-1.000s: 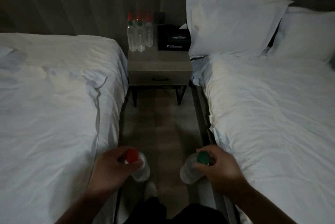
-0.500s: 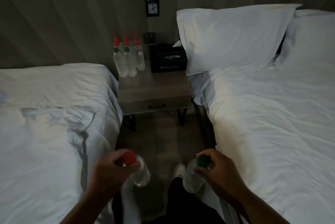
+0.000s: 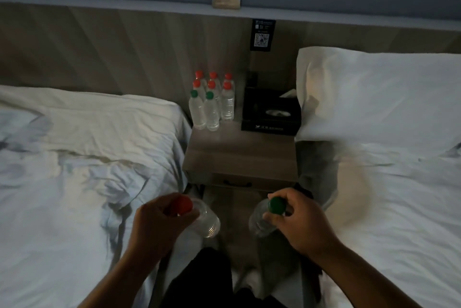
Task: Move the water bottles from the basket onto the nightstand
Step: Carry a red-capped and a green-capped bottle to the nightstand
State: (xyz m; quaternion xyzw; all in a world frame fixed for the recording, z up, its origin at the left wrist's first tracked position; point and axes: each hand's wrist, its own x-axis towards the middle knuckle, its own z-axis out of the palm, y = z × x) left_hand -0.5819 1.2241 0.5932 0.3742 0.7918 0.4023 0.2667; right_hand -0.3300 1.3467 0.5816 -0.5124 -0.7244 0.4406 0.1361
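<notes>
My left hand (image 3: 157, 225) grips a clear water bottle with a red cap (image 3: 207, 220) by its neck. My right hand (image 3: 299, 220) grips a second clear bottle with a green cap (image 3: 259, 220) the same way. Both bottles hang low in the gap between the two beds, just short of the wooden nightstand (image 3: 239, 155). Several bottles with red and green caps (image 3: 212, 105) stand in rows at the nightstand's back left corner. The basket is out of view.
A black tissue box (image 3: 270, 113) sits at the nightstand's back right. White beds flank the aisle, the left bed (image 3: 74, 183) and the right bed (image 3: 399, 195) with a pillow (image 3: 374, 95). A wood headboard wall (image 3: 124, 50) rises behind. The nightstand's front half is bare.
I have moved forward along the aisle; the nightstand and its bottles now sit much closer and lower in view. Both hands still hold their bottles.
</notes>
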